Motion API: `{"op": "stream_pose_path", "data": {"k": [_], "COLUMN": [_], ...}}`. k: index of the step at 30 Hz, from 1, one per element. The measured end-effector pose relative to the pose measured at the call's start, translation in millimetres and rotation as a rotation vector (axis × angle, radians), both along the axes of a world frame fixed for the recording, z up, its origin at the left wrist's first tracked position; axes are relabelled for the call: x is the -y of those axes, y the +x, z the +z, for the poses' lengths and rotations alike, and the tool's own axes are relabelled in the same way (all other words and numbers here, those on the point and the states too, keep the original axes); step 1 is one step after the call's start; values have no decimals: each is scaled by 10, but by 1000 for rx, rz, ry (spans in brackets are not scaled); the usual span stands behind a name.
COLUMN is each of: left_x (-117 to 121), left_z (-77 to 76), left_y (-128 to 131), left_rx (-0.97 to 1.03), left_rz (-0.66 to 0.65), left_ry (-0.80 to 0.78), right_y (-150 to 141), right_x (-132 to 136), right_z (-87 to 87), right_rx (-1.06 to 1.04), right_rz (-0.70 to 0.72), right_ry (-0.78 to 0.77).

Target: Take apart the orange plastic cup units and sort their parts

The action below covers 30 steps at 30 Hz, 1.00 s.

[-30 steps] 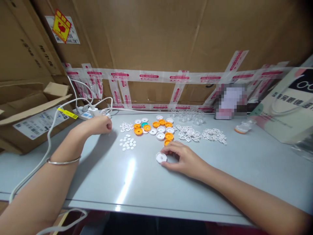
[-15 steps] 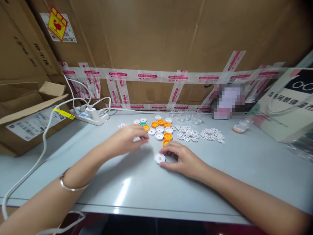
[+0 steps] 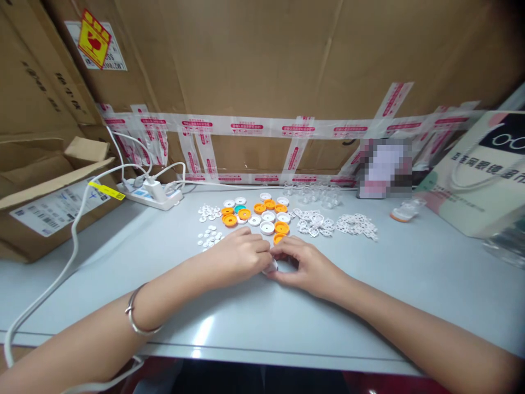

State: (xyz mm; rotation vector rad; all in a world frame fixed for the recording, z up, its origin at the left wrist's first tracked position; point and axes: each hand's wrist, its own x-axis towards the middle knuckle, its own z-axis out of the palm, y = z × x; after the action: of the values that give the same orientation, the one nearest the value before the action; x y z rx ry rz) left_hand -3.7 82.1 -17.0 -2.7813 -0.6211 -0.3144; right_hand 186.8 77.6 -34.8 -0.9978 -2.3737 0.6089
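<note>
In the head view, a white round cap (image 3: pixel 271 267) lies on the grey table, mostly covered by my fingers. Thumb and forefinger of my right hand (image 3: pixel 307 266) grip its right side. My left hand (image 3: pixel 244 255) has its fingers drawn together over the top of that cap; whatever they pinch, if anything, is hidden. Just beyond both hands sit several orange caps (image 3: pixel 281 228) and white caps (image 3: pixel 267 227), plus one teal cap (image 3: pixel 239 209). Small white discs (image 3: pixel 212 235) and white pegs (image 3: pixel 208 212) are scattered past my left hand.
White lattice pieces (image 3: pixel 356 226) lie in piles at the right, with clear plastic cups (image 3: pixel 328 195) behind. An assembled clear piece with an orange base (image 3: pixel 404 210) stands near a paper bag (image 3: pixel 471 175). On the left are a power strip (image 3: pixel 164 203) and an open carton (image 3: pixel 53 208).
My left hand has moved right and down onto the white cap, its fingers closing together. The small discs and pegs it covered now show. My right hand stays in place.
</note>
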Motion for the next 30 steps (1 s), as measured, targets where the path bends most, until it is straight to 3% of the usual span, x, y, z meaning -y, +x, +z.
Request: {"op": "stream_pose_path", "data": {"k": [6, 10, 16, 21, 24, 29, 30], "left_x": [103, 173, 184, 76, -73, -367, -412], "left_z": [32, 21, 24, 60, 158, 380, 402], "left_y": [43, 86, 85, 56, -142, -895, -1044], "left_rx": [-83, -136, -155, -65, 10, -25, -38], "left_rz": [-121, -143, -128, -70, 120, 718, 776], "left_ry": [264, 334, 299, 156, 35, -225, -245], "right_y": [-1, 1, -7, -31, -25, -10, -11], "right_x": [-19, -24, -12, 8, 26, 47, 49], "right_z": [7, 8, 6, 27, 27, 21, 23], "right_rx": [-5, -14, -21, -14, -17, -26, -33], "right_rz": [22, 25, 23, 3, -9, -21, -25], "right_ry": [-4, -10, 6, -6, -22, -49, -52]}}
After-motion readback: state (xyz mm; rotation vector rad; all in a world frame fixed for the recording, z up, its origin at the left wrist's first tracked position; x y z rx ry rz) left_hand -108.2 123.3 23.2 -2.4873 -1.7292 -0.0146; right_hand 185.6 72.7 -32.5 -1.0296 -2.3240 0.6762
